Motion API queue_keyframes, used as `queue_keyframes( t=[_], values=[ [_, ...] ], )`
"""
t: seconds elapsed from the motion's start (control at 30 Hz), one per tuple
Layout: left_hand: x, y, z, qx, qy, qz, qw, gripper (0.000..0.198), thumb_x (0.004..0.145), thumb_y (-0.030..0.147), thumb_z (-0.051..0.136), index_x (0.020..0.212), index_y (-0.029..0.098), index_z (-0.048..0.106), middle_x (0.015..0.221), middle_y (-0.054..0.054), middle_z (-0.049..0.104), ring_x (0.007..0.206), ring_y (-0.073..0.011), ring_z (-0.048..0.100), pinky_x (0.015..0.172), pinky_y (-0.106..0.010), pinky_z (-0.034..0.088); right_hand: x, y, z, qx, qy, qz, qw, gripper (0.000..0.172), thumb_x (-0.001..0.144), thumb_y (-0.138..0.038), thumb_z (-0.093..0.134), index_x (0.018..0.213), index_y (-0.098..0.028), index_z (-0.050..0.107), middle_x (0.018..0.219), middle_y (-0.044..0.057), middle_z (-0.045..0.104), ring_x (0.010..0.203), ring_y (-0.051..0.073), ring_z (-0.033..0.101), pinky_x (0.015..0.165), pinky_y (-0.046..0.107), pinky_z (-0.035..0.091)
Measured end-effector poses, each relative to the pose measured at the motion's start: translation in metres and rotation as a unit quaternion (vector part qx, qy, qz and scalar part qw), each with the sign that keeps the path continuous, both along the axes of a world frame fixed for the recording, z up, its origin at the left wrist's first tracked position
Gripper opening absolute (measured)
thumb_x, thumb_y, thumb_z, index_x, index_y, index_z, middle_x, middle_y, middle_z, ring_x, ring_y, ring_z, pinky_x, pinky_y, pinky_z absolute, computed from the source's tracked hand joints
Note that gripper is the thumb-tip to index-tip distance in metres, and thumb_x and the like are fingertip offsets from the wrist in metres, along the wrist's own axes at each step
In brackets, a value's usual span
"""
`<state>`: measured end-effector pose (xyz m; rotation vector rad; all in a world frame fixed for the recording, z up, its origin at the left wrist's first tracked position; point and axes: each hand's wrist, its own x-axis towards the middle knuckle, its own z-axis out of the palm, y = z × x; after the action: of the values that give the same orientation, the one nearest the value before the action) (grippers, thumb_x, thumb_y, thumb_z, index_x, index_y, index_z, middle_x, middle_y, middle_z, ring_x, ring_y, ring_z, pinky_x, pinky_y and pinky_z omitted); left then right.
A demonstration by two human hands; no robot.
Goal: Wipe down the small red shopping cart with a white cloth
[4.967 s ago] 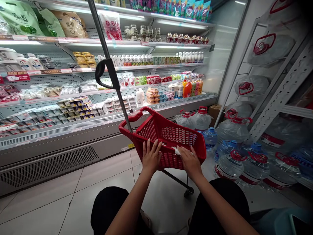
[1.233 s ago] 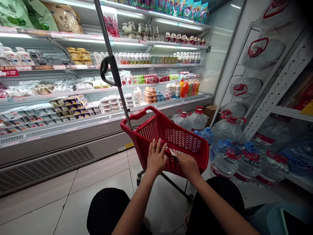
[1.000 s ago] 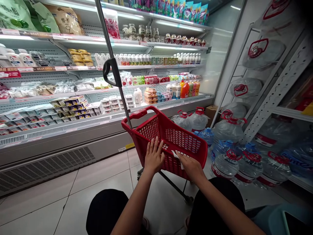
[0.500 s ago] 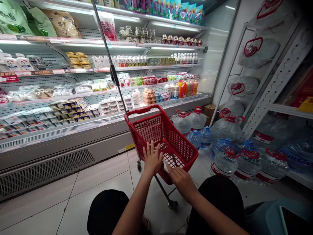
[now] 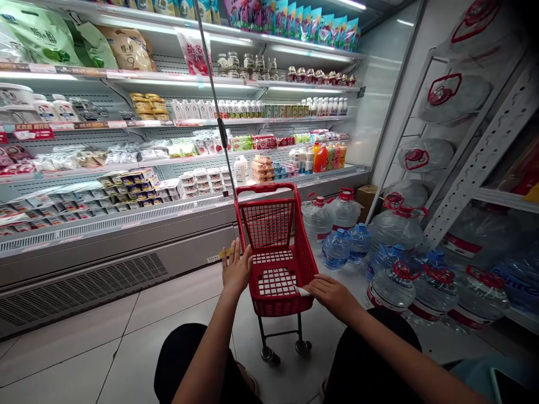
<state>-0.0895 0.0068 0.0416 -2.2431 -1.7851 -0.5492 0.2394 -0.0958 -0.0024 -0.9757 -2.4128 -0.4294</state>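
Observation:
A small red plastic shopping cart (image 5: pixel 305 255) with grid walls stands on the floor in front of me, its basket holding nothing. At the basket's near right corner, my right hand (image 5: pixel 332 294) is closed on a white tissue (image 5: pixel 301 291), only a tip of which shows. The fingers rest at the rim there. My left hand (image 5: pixel 236 270) is open, fingers spread, beside the basket's near left side; whether it touches the side I cannot tell. A thin dark pole (image 5: pixel 219 112) rises from the cart's far left corner.
A refrigerated display case (image 5: pixel 126 241) with stocked shelves runs along the far side. Large water bottles (image 5: pixel 391 286) stand on the floor at the right, near a white metal rack (image 5: pixel 463 163). Smaller blue-capped bottles (image 5: pixel 337 247) are close to the cart. My knees (image 5: pixel 189 359) flank the near floor.
The cart has turned so its near end faces me squarely. My left hand has moved left, out from over the basket; my right hand has shifted right with the tissue.

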Motion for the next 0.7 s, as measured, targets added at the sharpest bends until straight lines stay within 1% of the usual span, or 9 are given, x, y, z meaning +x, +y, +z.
queue_keyframes(
  t=[0.07, 0.13, 0.2, 0.23, 0.27, 0.33, 0.43, 0.57, 0.7],
  values=[
    [0.014, -0.011, -0.005, 0.017, 0.000, -0.011, 1.000, 0.052, 0.108, 0.038, 0.032, 0.154, 0.024, 0.051, 0.171, -0.009, 0.026, 0.160, -0.0273, 0.017, 0.130, -0.059, 0.008, -0.024, -0.003, -0.004, 0.011, 0.021, -0.011, 1.000, 0.035, 0.100, -0.004, 0.048, 0.126, -0.020, 0.065, 0.103, 0.003, 0.077, 0.092, 0.016, 0.072, 0.105, 0.039, 0.053],
    [0.033, -0.027, -0.014, 0.018, 0.002, -0.057, 0.998, 0.052, 0.107, 0.041, 0.034, 0.153, 0.024, 0.052, 0.169, -0.007, 0.030, 0.159, -0.0270, 0.020, 0.130, -0.057, 0.015, -0.051, -0.007, -0.007, 0.024, 0.036, -0.022, 0.999, 0.035, 0.098, -0.003, 0.049, 0.126, -0.018, 0.064, 0.100, 0.003, 0.077, 0.089, 0.016, 0.072, 0.100, 0.036, 0.054],
    [0.048, -0.045, -0.024, 0.010, 0.004, -0.105, 0.994, 0.051, 0.108, 0.043, 0.034, 0.152, 0.027, 0.053, 0.167, -0.004, 0.036, 0.157, -0.0243, 0.028, 0.130, -0.052, 0.022, -0.074, -0.009, -0.007, 0.037, 0.042, -0.026, 0.998, 0.032, 0.097, -0.003, 0.051, 0.121, -0.017, 0.066, 0.096, 0.004, 0.077, 0.086, 0.017, 0.071, 0.096, 0.035, 0.055],
    [0.052, -0.053, -0.028, 0.012, 0.001, -0.114, 0.993, 0.050, 0.109, 0.042, 0.033, 0.152, 0.028, 0.053, 0.166, -0.003, 0.039, 0.155, -0.0226, 0.033, 0.130, -0.050, 0.023, -0.081, -0.011, -0.007, 0.040, 0.041, -0.027, 0.998, 0.030, 0.097, -0.003, 0.052, 0.119, -0.017, 0.066, 0.094, 0.003, 0.076, 0.085, 0.017, 0.071, 0.095, 0.035, 0.055],
    [0.053, -0.059, -0.030, 0.019, -0.005, -0.111, 0.994, 0.050, 0.109, 0.040, 0.032, 0.152, 0.027, 0.052, 0.165, -0.003, 0.040, 0.154, -0.0221, 0.035, 0.130, -0.049, 0.023, -0.086, -0.011, -0.006, 0.041, 0.038, -0.025, 0.998, 0.029, 0.097, -0.003, 0.052, 0.118, -0.016, 0.067, 0.092, 0.003, 0.076, 0.084, 0.018, 0.070, 0.095, 0.035, 0.055],
    [0.044, -0.066, -0.028, 0.029, -0.004, -0.122, 0.992, 0.050, 0.109, 0.039, 0.032, 0.154, 0.025, 0.049, 0.165, -0.004, 0.040, 0.154, -0.0219, 0.036, 0.131, -0.050, 0.021, -0.088, -0.012, -0.002, 0.033, 0.030, -0.008, 0.999, 0.029, 0.098, -0.003, 0.052, 0.120, -0.016, 0.066, 0.091, 0.003, 0.075, 0.083, 0.017, 0.070, 0.098, 0.035, 0.054],
    [0.019, -0.068, -0.019, 0.030, 0.029, -0.173, 0.984, 0.052, 0.109, 0.040, 0.034, 0.159, 0.025, 0.041, 0.168, -0.003, 0.033, 0.156, -0.0213, 0.031, 0.131, -0.050, 0.018, -0.081, -0.011, 0.006, 0.004, 0.011, 0.049, 0.999, 0.026, 0.101, -0.008, 0.050, 0.119, -0.018, 0.065, 0.097, 0.003, 0.075, 0.091, 0.016, 0.070, 0.106, 0.037, 0.051],
    [-0.010, -0.064, -0.008, 0.026, 0.055, -0.215, 0.975, 0.054, 0.110, 0.037, 0.035, 0.163, 0.029, 0.031, 0.170, 0.000, 0.028, 0.157, -0.0187, 0.026, 0.132, -0.047, 0.011, -0.079, -0.008, 0.017, -0.025, -0.017, 0.123, 0.992, 0.022, 0.102, -0.011, 0.051, 0.117, -0.020, 0.065, 0.107, 0.003, 0.076, 0.105, 0.015, 0.069, 0.113, 0.035, 0.047],
    [-0.027, -0.055, -0.004, -0.005, 0.062, -0.242, 0.968, 0.054, 0.110, 0.038, 0.035, 0.163, 0.034, 0.026, 0.170, 0.003, 0.028, 0.157, -0.0161, 0.025, 0.132, -0.043, 0.010, -0.082, 0.005, 0.024, -0.043, -0.037, 0.154, 0.986, 0.022, 0.102, -0.013, 0.054, 0.116, -0.024, 0.066, 0.108, 0.000, 0.076, 0.109, 0.012, 0.068, 0.114, 0.033, 0.046]
  ],
)
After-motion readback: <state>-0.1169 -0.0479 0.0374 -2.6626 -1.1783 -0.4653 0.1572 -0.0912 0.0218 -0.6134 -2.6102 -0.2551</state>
